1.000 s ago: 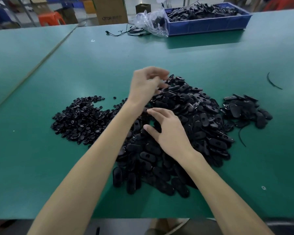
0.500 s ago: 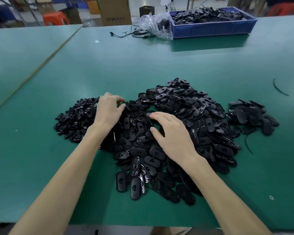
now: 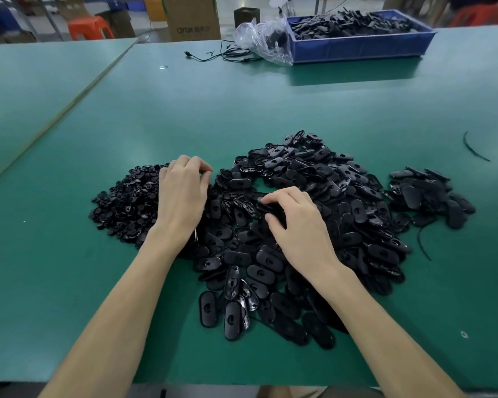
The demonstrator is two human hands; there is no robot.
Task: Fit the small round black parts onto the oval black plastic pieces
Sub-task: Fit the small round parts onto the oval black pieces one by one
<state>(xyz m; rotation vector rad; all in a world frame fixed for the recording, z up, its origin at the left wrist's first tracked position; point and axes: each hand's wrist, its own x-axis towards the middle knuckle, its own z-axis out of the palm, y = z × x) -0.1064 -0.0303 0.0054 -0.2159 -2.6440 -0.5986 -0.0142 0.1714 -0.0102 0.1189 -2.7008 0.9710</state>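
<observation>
Only view: head camera, looking down over both forearms at a green tabletop (image 3: 242,110).
Left hand (image 3: 181,196): at the inner edge of the round pile, with fingers curled and tips drawn to the thumb. Any round part between them is hidden, so I cannot tell if it holds one.
Right hand (image 3: 296,225): over the middle of the oval pile. Thumb and fingers are curled round one oval (image 3: 270,209), which is not lifted clear of the heap.
Round pile (image 3: 127,202): small round black parts heaped left of the ovals, meeting them under the left hand.
Oval pile (image 3: 342,196): big heap at centre. Many ovals lie hole side up and a few hollow side up. None shows a round part fitted, though the black-on-black detail is poor.
Side pile (image 3: 431,196): smaller heap of ovals right of the main one, just apart and mostly smooth side up. These may be finished pieces, but it is too dark to tell.
Done: at most the side pile, as a guess.
To do: nearly everything, since both main heaps are large.
Step in hand: probably picking one round part and one oval to pair. The hands are apart and nothing is joined yet.
Far edge: blue bin (image 3: 357,50) holding more black pieces, with a plastic bag (image 3: 265,38) touching its left end and a cable (image 3: 219,54) beside that.
Stray: loose black strip (image 3: 475,147) on the tabletop, well right of the piles.
</observation>
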